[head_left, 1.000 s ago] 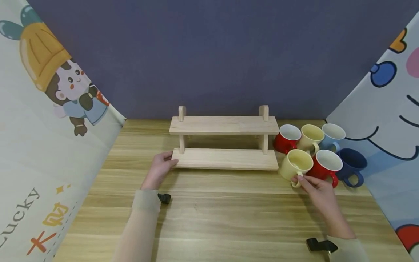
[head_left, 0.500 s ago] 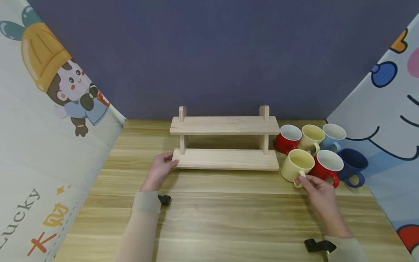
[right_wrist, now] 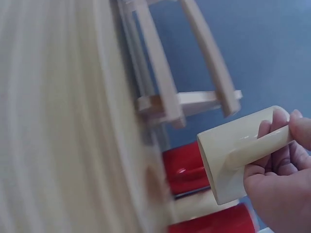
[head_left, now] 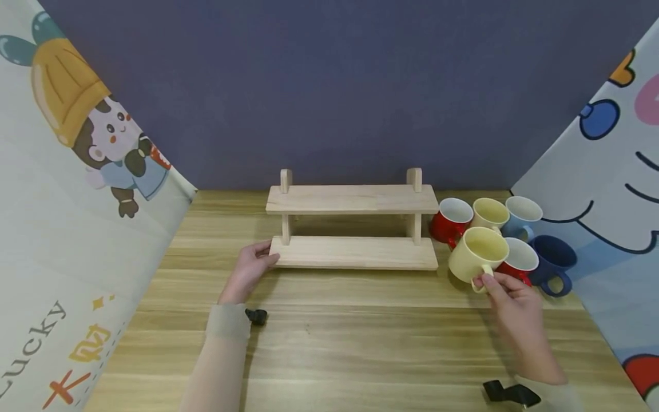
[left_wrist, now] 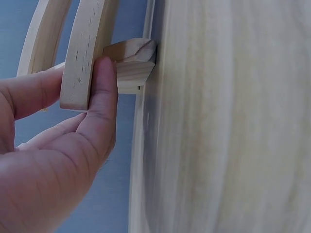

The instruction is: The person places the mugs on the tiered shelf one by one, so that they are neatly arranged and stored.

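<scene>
My right hand [head_left: 517,309] pinches the handle of a pale yellow mug [head_left: 467,262]. The right wrist view shows this mug [right_wrist: 221,145] raised off the table, with fingers through and around its handle. At the left end of a two-tier wooden shelf [head_left: 355,253], my left hand [head_left: 247,273] grips the lower board. Up close in the left wrist view, thumb and fingers lie on opposite faces of that board [left_wrist: 77,77]. Behind the held mug stand a red mug [head_left: 444,226] and another yellow mug [head_left: 489,213]; a second red mug [head_left: 519,256] is partly covered by it.
A light blue mug [head_left: 522,213] and a dark blue mug [head_left: 552,260] stand at the right of the group, near the printed right wall [head_left: 612,189]. The shelf stands on a wood-grain table [head_left: 360,343] before a dark blue back wall [head_left: 329,91].
The yellow mug has come up off the table and moved slightly right with my right hand, now overlapping the front red mug more. My left hand stays on the shelf.
</scene>
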A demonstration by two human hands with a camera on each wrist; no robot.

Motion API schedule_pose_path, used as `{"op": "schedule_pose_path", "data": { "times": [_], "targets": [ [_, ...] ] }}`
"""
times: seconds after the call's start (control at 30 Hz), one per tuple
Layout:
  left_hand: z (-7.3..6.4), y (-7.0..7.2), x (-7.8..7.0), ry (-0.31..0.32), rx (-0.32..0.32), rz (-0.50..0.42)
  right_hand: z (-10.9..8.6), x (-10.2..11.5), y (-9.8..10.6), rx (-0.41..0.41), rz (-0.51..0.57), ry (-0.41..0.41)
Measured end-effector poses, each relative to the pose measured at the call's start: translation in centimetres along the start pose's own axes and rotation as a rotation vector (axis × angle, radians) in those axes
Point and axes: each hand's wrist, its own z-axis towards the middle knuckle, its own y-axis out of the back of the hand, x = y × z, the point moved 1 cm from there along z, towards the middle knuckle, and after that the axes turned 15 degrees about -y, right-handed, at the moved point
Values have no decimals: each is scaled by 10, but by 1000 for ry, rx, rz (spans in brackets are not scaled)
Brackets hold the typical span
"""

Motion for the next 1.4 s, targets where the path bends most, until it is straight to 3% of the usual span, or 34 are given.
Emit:
{"op": "schedule_pose_path", "data": {
  "times": [0.2,0.3,0.53,0.93,1.2,1.4],
  "targets": [
    [2,0,-2,0,5,5,-8,23,-11,57,71,13],
    [3,0,-3,-4,7,7,-9,33,-20,69,49,14],
    [2,1,-6,-4,26,20,-7,50,-49,123,94,68],
    [2,-1,-6,4,43,-13,6,70,-106,102,-210,85],
    [2,-1,-5,2,36,-14,17,74,-157,228,-9,96],
    [2,0,-3,-14,26,-9,20,76,-191,251,-31,114]
  ]
}}
